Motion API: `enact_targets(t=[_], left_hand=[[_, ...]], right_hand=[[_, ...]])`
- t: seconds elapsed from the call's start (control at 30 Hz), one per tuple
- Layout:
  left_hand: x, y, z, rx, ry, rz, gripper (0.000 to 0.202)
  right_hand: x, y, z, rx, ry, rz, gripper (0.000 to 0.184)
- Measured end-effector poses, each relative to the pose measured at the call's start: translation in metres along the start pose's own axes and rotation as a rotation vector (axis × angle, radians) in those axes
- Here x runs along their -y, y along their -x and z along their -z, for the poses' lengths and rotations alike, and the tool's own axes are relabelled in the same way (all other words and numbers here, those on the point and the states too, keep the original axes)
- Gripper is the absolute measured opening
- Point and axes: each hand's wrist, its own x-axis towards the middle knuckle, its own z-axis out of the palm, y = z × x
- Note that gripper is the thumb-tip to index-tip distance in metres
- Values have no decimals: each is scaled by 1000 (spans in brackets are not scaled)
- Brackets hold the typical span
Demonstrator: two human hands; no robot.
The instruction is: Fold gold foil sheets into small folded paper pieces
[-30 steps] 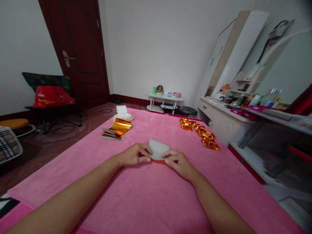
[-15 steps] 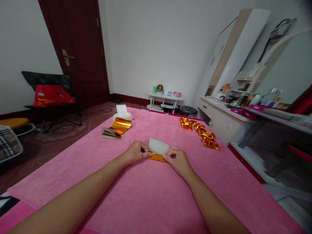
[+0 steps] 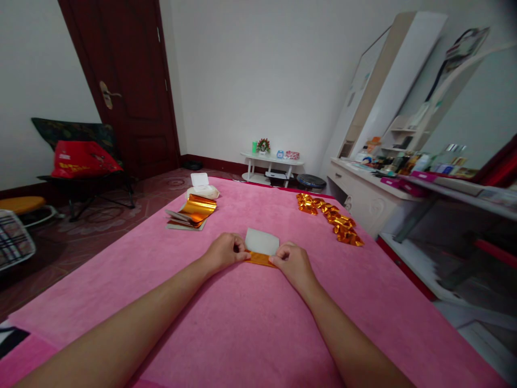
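Together, left hand (image 3: 224, 252), right hand (image 3: 293, 261) pinching foil (image 3: 259, 260)

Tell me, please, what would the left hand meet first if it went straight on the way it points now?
The foil sheet, whose near edge the left hand pinches; the right hand grips the other end. Beyond it only pink cloth seems to lie, though depth is unclear.

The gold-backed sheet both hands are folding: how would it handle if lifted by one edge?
Probably floppy and light: the sheet looks thin, bent up between the left hand and right hand. Likely keeps creases; the folded gold pieces nearby hold their shapes.
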Motion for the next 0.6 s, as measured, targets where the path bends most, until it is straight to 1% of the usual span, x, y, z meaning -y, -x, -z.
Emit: enact_targets(t=[0.13,0.23,0.4,0.5,0.6], left_hand=[[-1,2,3,15,0,-3,21],[-1,3,4,38,-1,-12,19],[1,3,5,46,-1,-30,20],[-1,2,8,112,98,-57,21],[-6,3,13,201,249,-81,23]], right_hand=[[-2,1,2,48,-53,-4,18],[-1,2,5,79,-89,5,20],[6,5,5,54,-34,-31,19],[9,7,5,56,-44,-35,16],[9,8,7,85,-152,-7,11]])
